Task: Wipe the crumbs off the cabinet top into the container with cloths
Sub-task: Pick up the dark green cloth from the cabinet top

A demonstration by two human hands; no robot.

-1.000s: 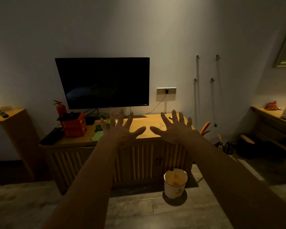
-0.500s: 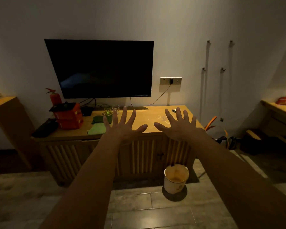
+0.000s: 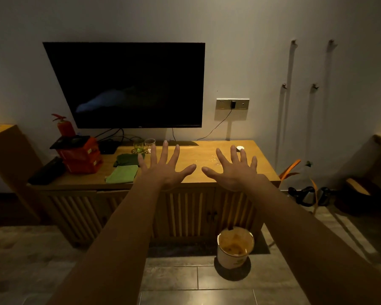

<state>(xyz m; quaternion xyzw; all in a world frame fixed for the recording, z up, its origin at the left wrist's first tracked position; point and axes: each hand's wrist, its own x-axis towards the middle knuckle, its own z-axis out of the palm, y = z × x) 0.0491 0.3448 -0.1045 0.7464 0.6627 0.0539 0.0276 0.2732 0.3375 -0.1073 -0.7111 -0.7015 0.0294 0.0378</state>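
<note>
- The left hand (image 3: 166,170) and the right hand (image 3: 233,171) are held out side by side in the air, backs to the camera, above the front edge of the wooden slatted-door cabinet (image 3: 185,208).
- Each grip is wide open, fingers spread, with nothing in it.
- On the cabinet's warm yellow surface (image 3: 198,151), pale scattered crumbs (image 3: 213,160) lie just left of the right hand's fingers.
- A light green folded cloth (image 3: 121,174) lies near the front edge, left of the left hand; a dark green cloth (image 3: 127,159) sits just behind it.
- The white round container (image 3: 234,248) stands on the tiled floor (image 3: 174,280) in front of the cabinet, below the right forearm.
- A black wall-mounted television (image 3: 128,84) hangs above the cabinet.
</note>
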